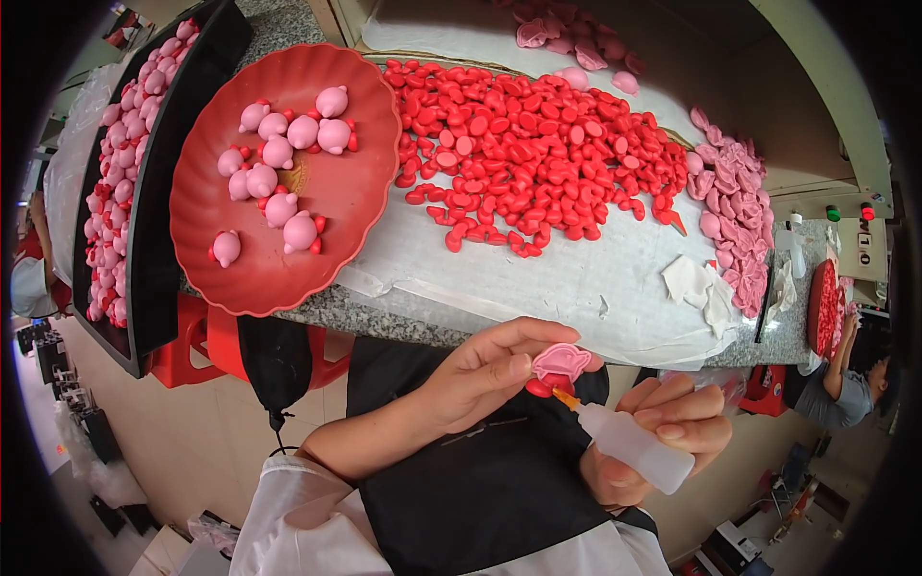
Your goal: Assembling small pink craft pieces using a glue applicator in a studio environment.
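Note:
My left hand [480,370] pinches a small pink pig-shaped piece [562,362] with a red part under it, held over my lap below the counter edge. My right hand [663,427] grips a small translucent glue bottle [634,446]; its orange nozzle tip [565,396] touches the underside of the piece. A heap of small red parts [538,154] lies on white plastic sheeting [576,278] on the counter just above my hands. Finished pink pig figures [283,158] sit in a red scalloped dish [240,278] at the left.
A black tray [154,240] full of pink figures stands at the far left. Pink shell pieces [735,211] pile up along the right and back of the sheeting. White scraps [696,283] lie near the counter edge. Another person [845,384] works at the right. Red stools stand under the counter.

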A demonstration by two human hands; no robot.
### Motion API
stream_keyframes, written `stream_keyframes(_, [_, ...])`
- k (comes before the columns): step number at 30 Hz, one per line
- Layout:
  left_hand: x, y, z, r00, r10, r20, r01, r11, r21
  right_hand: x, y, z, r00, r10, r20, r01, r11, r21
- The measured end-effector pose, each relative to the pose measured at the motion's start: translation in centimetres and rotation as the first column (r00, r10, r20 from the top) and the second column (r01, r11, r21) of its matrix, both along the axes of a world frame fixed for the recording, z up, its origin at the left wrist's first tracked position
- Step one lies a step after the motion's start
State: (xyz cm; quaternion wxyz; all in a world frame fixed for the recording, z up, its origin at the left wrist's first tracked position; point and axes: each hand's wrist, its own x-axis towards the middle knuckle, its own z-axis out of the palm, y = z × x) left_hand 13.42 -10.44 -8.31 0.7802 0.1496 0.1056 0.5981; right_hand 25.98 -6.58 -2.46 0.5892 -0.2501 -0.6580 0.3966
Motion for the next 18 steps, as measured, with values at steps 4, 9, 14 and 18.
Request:
stream_keyframes(4, [0.06,0.02,0.10,1.000,0.000,-0.020,0.000,1.000,-0.024,-0.13,-0.19,0.06,0.999,-0.028,-0.036,0.028,1.000,-0.006])
stream_keyframes(9, [-0.05,0.05,0.04,1.000,-0.010,0.016,0.010,1.000,0.003,-0.85,-0.29,-0.07,0.982,-0.190,0.000,0.190,0.982,-0.016])
stream_keyframes(14, [-0.08,0.06,-0.01,0.999,-0.017,0.036,0.016,1.000,0.027,-0.45,-0.08,-0.13,0.990,-0.139,0.007,0.139,0.990,0.003])
stream_keyframes(18, [-0.02,0.06,-0.04,0.999,-0.017,0.030,0.016,1.000,0.026,-0.34,-0.11,-0.04,0.997,-0.077,-0.004,0.077,0.997,0.012])
